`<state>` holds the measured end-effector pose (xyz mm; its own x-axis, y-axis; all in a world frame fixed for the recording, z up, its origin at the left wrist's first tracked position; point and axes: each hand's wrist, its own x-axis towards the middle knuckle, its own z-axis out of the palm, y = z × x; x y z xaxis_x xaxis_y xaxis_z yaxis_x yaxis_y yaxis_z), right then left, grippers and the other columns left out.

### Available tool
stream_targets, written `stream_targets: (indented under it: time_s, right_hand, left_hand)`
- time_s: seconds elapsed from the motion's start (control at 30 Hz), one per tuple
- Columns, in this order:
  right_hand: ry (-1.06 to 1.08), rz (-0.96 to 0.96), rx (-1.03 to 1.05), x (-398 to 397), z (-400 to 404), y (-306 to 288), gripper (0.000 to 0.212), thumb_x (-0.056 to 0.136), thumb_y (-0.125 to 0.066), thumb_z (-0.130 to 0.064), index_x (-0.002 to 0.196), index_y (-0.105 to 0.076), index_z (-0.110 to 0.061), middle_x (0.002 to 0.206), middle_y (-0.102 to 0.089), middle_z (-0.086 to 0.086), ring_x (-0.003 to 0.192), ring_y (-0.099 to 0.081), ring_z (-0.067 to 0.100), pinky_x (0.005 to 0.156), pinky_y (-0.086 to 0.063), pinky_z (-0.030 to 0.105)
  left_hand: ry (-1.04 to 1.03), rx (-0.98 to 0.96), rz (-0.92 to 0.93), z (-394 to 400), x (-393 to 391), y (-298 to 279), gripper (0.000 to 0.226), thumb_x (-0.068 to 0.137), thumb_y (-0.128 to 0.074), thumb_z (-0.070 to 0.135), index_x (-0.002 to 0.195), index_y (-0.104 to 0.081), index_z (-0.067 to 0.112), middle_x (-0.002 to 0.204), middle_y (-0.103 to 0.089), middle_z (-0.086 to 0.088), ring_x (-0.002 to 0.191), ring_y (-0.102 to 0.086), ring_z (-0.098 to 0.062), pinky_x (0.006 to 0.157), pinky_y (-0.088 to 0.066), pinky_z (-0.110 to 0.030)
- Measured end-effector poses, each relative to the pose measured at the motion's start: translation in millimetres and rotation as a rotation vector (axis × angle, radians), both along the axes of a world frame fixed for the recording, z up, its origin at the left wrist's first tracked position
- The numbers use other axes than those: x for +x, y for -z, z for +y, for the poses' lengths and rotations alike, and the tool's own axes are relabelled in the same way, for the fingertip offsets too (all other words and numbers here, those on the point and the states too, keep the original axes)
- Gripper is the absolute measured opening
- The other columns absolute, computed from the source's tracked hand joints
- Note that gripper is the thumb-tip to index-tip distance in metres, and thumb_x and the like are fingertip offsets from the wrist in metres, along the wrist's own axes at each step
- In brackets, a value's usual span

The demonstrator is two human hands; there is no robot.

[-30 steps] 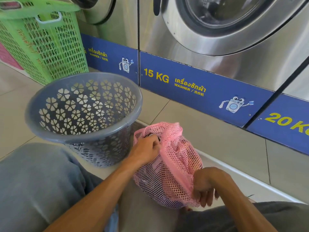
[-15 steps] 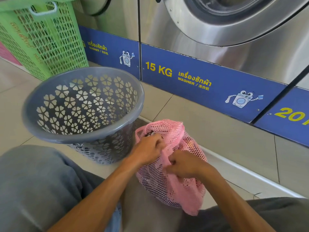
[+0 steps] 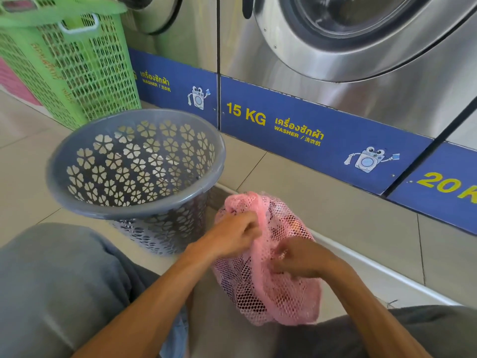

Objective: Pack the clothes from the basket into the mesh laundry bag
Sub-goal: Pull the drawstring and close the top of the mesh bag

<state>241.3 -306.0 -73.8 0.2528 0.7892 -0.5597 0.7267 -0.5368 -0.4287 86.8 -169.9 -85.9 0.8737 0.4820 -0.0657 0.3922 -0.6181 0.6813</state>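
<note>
A pink mesh laundry bag (image 3: 260, 290), bulging with dark and orange clothes, rests on the floor between my knees. My left hand (image 3: 232, 235) pinches the bag's gathered top edge on the left. My right hand (image 3: 299, 258) grips the mesh just to the right of it, fingers closed on the fabric. The grey round basket (image 3: 134, 161) with flower-shaped holes stands left of the bag, tilted toward me; no clothes show inside it.
A tall green lattice hamper (image 3: 69, 60) stands at the far left. Steel washing machines (image 3: 335, 47) with a blue base strip (image 3: 296, 130) line the back. My grey-trousered legs (image 3: 51, 280) flank the bag on the tiled floor.
My right hand came up from the bag's lower right side to the mesh near the top, close to my left hand. The left hand kept its hold on the top edge.
</note>
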Motion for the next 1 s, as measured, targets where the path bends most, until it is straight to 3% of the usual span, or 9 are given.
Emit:
stream_targets:
  time_s: [0.1, 0.2, 0.37, 0.5, 0.67, 0.77, 0.87, 0.93, 1.0]
  right_hand:
    - [0.049, 0.095, 0.177, -6, 2, -4, 0.038, 0.085, -0.067, -0.03, 0.122, -0.058, -0.028, 0.108, -0.069, -0.008, 0.089, -0.068, 0.009, 0.071, -0.056, 0.026]
    - [-0.078, 0.13, 0.062, -16, 0, -5, 0.006, 0.088, -0.066, -0.019, 0.091, -0.071, -0.02, 0.078, -0.074, -0.008, 0.076, -0.074, 0.012, 0.069, -0.058, 0.027]
    - [-0.045, 0.241, -0.031, -6, -3, -22, 0.02, 0.091, -0.065, -0.017, 0.072, -0.068, -0.02, 0.069, -0.075, -0.002, 0.063, -0.072, 0.01, 0.065, -0.058, 0.025]
    - [-0.042, 0.155, -0.155, 8, -13, -26, 0.013, 0.089, -0.065, -0.019, 0.082, -0.073, -0.011, 0.071, -0.075, -0.002, 0.062, -0.071, 0.009, 0.072, -0.061, 0.029]
    - [0.101, -0.199, 0.182, 5, -8, -16, 0.013, 0.089, -0.06, -0.032, 0.083, -0.067, -0.023, 0.086, -0.074, -0.005, 0.074, -0.07, 0.013, 0.074, -0.058, 0.031]
    - [0.275, -0.148, 0.359, -9, -2, -8, 0.022, 0.084, -0.063, -0.047, 0.088, -0.052, -0.028, 0.083, -0.069, -0.005, 0.075, -0.066, 0.016, 0.067, -0.053, 0.034]
    - [0.168, 0.039, 0.347, -30, 0, -1, 0.038, 0.079, -0.06, -0.066, 0.094, -0.054, -0.032, 0.089, -0.068, -0.01, 0.077, -0.064, 0.006, 0.061, -0.047, 0.025]
    - [0.1, 0.114, 0.314, -41, 2, 7, 0.045, 0.083, -0.06, -0.065, 0.112, -0.056, -0.03, 0.104, -0.067, -0.009, 0.087, -0.065, 0.007, 0.067, -0.048, 0.023]
    - [0.104, 0.125, 0.337, -45, 6, 11, 0.033, 0.092, -0.062, -0.05, 0.115, -0.056, -0.027, 0.105, -0.07, -0.004, 0.084, -0.068, 0.01, 0.067, -0.05, 0.023]
  left_hand:
    - [0.088, -0.045, 0.094, -15, -5, 1, 0.026, 0.1, -0.051, 0.038, 0.076, -0.045, 0.044, 0.079, -0.055, 0.016, 0.07, -0.052, 0.0, 0.067, -0.041, -0.026]
    - [0.127, -0.084, 0.153, -12, -13, 0, 0.023, 0.099, -0.053, 0.038, 0.076, -0.047, 0.039, 0.084, -0.058, 0.013, 0.076, -0.055, -0.006, 0.07, -0.046, -0.03]
    - [-0.087, -0.008, 0.086, -2, -19, -3, 0.022, 0.101, -0.048, 0.029, 0.08, -0.05, 0.024, 0.08, -0.053, 0.008, 0.069, -0.047, -0.007, 0.062, -0.039, -0.026]
    - [-0.328, -0.064, -0.04, 14, -23, -7, 0.026, 0.1, -0.051, 0.027, 0.074, -0.05, 0.026, 0.072, -0.056, 0.009, 0.065, -0.05, -0.008, 0.057, -0.037, -0.024]
    - [-0.114, -0.148, 0.015, 1, -12, -1, 0.02, 0.097, -0.059, 0.027, 0.078, -0.055, 0.025, 0.074, -0.056, 0.009, 0.064, -0.049, -0.007, 0.063, -0.043, -0.023]
    - [-0.131, -0.165, 0.001, 1, -10, 3, 0.017, 0.097, -0.06, 0.032, 0.083, -0.059, 0.022, 0.081, -0.062, 0.005, 0.072, -0.057, -0.01, 0.071, -0.051, -0.031]
    - [-0.154, -0.21, -0.028, 2, -10, 5, 0.019, 0.095, -0.062, 0.03, 0.078, -0.057, 0.023, 0.08, -0.061, 0.006, 0.073, -0.057, -0.01, 0.074, -0.051, -0.033]
    - [-0.14, -0.24, -0.032, 1, -11, 5, 0.022, 0.095, -0.062, 0.027, 0.075, -0.055, 0.023, 0.078, -0.059, 0.007, 0.071, -0.055, -0.009, 0.072, -0.049, -0.032]
    - [-0.136, -0.254, -0.029, 1, -13, 6, 0.022, 0.095, -0.062, 0.028, 0.075, -0.056, 0.023, 0.078, -0.059, 0.007, 0.071, -0.055, -0.009, 0.073, -0.048, -0.031]
